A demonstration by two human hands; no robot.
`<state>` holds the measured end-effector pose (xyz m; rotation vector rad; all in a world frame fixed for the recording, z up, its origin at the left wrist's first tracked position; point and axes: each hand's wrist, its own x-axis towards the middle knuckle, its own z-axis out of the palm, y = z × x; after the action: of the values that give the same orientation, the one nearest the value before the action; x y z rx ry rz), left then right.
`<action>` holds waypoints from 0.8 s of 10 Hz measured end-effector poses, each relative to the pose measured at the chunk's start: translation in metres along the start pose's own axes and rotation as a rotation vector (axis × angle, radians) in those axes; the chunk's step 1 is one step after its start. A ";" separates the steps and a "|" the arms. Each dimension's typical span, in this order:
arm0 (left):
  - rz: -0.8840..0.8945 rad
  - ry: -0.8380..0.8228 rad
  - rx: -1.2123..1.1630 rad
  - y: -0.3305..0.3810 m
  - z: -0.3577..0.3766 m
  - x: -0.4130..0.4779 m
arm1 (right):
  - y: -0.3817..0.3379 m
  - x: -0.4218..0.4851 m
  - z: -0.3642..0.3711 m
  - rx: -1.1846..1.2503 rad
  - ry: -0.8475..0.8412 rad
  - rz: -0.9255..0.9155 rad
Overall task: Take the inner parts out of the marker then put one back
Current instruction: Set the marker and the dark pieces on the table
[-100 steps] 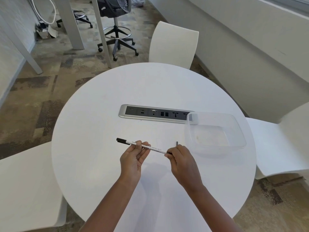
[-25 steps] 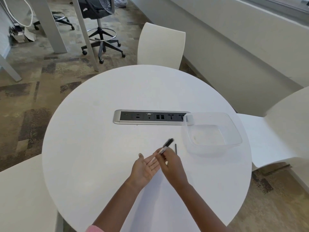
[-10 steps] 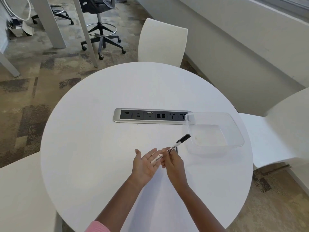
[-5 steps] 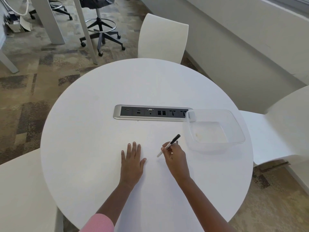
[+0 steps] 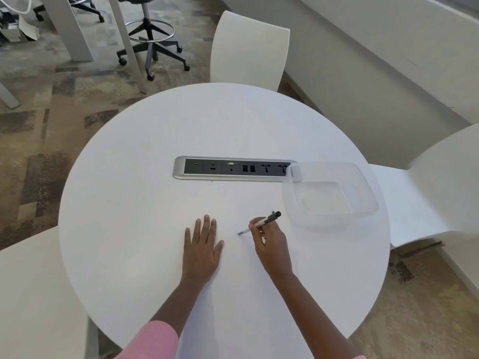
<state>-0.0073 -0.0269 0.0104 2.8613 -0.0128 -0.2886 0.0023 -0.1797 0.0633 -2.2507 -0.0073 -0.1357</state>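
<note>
Just below the centre of the frame, the marker (image 5: pixel 261 223) is pinched between the thumb and fingertips of the right hand (image 5: pixel 270 246), held slanted, its dark end raised toward the upper right and its grey tip (image 5: pixel 241 232) pointing down to the left, at or just above the round white table (image 5: pixel 134 203); whether the tip touches the surface cannot be told. The left hand (image 5: pixel 201 251) is laid flat on the table, palm down with fingers spread, holding nothing, a short gap to the left of the tip. A small dark piece (image 5: pixel 273 212) is partly hidden behind the marker's dark end and cannot be identified. To the right of the marker, a clear plastic tub (image 5: pixel 368 193) stands near the table's right edge, its upper left corner overlapping the end of the socket strip (image 5: pixel 233 169). A pink sleeve (image 5: pixel 153 340) is cut off by the bottom edge. Bare tabletop is seen left of the hands and between them and the strip.
</note>
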 end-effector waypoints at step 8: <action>0.018 0.064 -0.008 -0.003 -0.003 -0.003 | -0.014 0.017 -0.012 -0.040 -0.164 0.177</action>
<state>-0.0094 -0.0229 0.0127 2.8594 -0.0247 -0.1927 0.0171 -0.1808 0.0827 -2.2841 0.1073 0.1443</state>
